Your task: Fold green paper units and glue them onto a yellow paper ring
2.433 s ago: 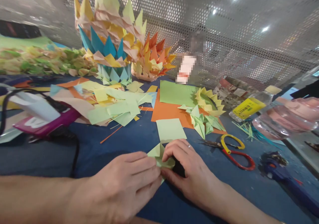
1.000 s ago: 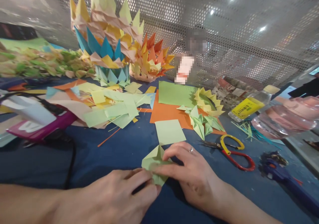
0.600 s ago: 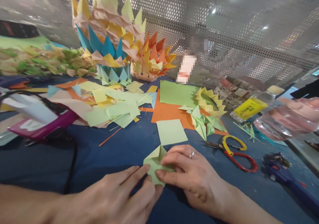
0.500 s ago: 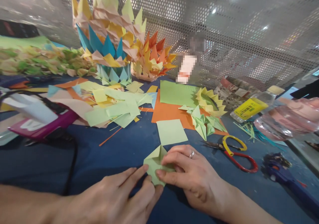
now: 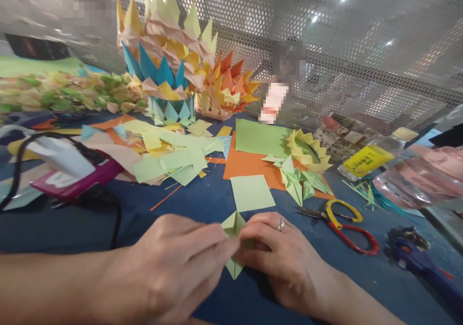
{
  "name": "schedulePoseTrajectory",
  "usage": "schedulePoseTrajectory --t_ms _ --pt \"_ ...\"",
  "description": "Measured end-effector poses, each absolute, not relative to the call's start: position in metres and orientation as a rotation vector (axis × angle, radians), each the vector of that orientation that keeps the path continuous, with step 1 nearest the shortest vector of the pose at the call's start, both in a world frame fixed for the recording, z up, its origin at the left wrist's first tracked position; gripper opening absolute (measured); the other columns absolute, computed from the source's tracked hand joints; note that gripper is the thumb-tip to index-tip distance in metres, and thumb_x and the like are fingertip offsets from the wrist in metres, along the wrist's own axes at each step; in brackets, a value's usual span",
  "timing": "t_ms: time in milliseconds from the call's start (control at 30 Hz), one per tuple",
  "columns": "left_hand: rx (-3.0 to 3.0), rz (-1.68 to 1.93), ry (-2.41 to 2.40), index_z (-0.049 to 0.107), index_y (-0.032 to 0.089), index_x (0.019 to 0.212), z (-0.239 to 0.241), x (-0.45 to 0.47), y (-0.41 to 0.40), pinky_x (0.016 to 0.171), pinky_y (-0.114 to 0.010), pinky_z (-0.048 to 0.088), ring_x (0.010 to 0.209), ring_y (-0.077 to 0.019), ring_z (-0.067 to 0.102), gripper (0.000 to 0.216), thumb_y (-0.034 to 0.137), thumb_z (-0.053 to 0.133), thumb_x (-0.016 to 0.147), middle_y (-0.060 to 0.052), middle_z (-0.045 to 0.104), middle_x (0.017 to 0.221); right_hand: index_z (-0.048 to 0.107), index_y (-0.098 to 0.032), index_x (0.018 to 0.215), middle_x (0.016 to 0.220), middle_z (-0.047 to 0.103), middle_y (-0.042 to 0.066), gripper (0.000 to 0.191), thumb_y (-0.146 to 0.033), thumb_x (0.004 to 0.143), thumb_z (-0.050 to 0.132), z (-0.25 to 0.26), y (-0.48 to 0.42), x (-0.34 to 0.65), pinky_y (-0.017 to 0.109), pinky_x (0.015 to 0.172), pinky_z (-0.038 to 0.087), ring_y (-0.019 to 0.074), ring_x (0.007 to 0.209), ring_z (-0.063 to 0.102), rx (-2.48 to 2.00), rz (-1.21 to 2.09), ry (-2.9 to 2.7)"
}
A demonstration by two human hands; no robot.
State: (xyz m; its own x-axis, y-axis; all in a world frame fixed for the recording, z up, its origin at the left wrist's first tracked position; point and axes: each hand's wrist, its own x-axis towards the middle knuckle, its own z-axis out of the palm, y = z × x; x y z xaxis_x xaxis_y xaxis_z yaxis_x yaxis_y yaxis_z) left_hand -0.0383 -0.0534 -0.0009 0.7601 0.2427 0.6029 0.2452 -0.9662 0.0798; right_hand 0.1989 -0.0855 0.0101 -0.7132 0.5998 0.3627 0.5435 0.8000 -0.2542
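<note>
A small pale green sheet of folding paper point(image 5: 234, 223) lies on the blue table between my hands, its sides folded inward to a point at top and bottom. My left hand point(image 5: 170, 267) is closed, fingers pressed together on the paper's left side; motion smears it slightly. From the other side my right hand point(image 5: 282, 252), with a ring on one finger, pinches the right edge. Fingers hide the paper's middle. Just beyond it rests a flat pale green square point(image 5: 252, 192). Folded green paper pieces point(image 5: 294, 178) and a yellow pointed paper ring point(image 5: 310, 150) sit farther right.
Scissors point(image 5: 342, 221) and a blue glue gun point(image 5: 415, 257) lie to the right, near a bottle point(image 5: 378, 154). Paper scraps point(image 5: 177, 151) and a purple corded tool point(image 5: 75, 178) are at left. Tall pointed paper models point(image 5: 170, 64) stand behind. An orange sheet point(image 5: 244, 166) lies ahead.
My left hand has moved up and over the paper's left side, its fingers closing together. The paper looks narrower, its left part folded in. My right hand stays nearly in place.
</note>
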Motion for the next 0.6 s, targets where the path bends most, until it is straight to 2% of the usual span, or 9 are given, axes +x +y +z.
schedulePoseTrajectory --t_ms 100,167,367,500,567,600 --pt "-2.957 -1.074 -0.679 0.059 0.016 0.115 -0.002 -0.037 -0.035 0.055 -0.027 0.048 0.075 -0.0168 0.065 0.023 0.013 0.044 0.097 -0.006 0.066 0.096 0.067 -0.02 0.105 0.095 0.066 0.005 0.031 -0.005 0.085 0.048 0.014 -0.087 0.198 0.034 0.087 0.048 0.0184 0.097 0.056 -0.845 0.178 -2.552" --pt "-3.084 -1.018 -0.782 0.058 0.017 0.114 -0.002 -0.034 -0.025 0.064 -0.027 0.051 0.084 -0.0174 0.065 0.024 0.011 0.042 0.097 -0.006 0.063 0.103 0.067 -0.019 0.104 0.096 0.066 0.005 0.031 -0.003 0.084 0.048 0.016 -0.09 0.197 0.033 0.087 0.048 0.0185 0.097 0.056 -0.837 0.169 -2.537" --pt "-3.361 -0.915 -0.624 0.057 0.015 0.115 -0.001 -0.027 -0.015 0.087 -0.028 0.049 0.103 -0.0176 0.059 0.031 0.003 0.038 0.094 -0.008 0.06 0.113 0.062 -0.014 0.11 0.102 0.062 0.01 0.033 0.001 0.085 0.045 0.018 -0.094 0.194 0.034 0.086 0.049 0.0193 0.095 0.055 -0.988 0.108 -2.295" --pt "-3.363 -0.921 -0.479 0.057 0.013 0.121 -0.004 -0.025 -0.015 0.101 -0.034 0.043 0.118 -0.0198 0.055 0.035 0.002 0.039 0.093 -0.01 0.062 0.125 0.059 -0.017 0.107 0.1 0.062 0.008 0.019 -0.012 0.092 0.048 0.014 -0.093 0.194 0.037 0.085 0.047 0.0206 0.093 0.055 -1.216 0.088 -2.25" --pt "-3.388 -0.879 -0.441 0.054 0.012 0.128 -0.004 -0.025 -0.015 0.106 -0.037 0.04 0.124 -0.0205 0.052 0.041 0.0 0.038 0.092 -0.011 0.06 0.131 0.059 -0.019 0.099 0.094 0.061 0.006 0.012 -0.022 0.096 0.048 0.013 -0.093 0.194 0.04 0.08 0.046 0.022 0.089 0.054 -1.359 0.063 -2.238" --pt "-3.401 -0.86 -0.439 0.053 0.011 0.13 -0.004 -0.025 -0.015 0.106 -0.038 0.039 0.125 -0.0208 0.051 0.043 0.0 0.038 0.091 -0.011 0.06 0.131 0.058 -0.02 0.093 0.091 0.061 0.005 0.015 -0.028 0.097 0.047 0.012 -0.093 0.194 0.041 0.078 0.045 0.0226 0.086 0.054 -1.443 0.045 -2.229"
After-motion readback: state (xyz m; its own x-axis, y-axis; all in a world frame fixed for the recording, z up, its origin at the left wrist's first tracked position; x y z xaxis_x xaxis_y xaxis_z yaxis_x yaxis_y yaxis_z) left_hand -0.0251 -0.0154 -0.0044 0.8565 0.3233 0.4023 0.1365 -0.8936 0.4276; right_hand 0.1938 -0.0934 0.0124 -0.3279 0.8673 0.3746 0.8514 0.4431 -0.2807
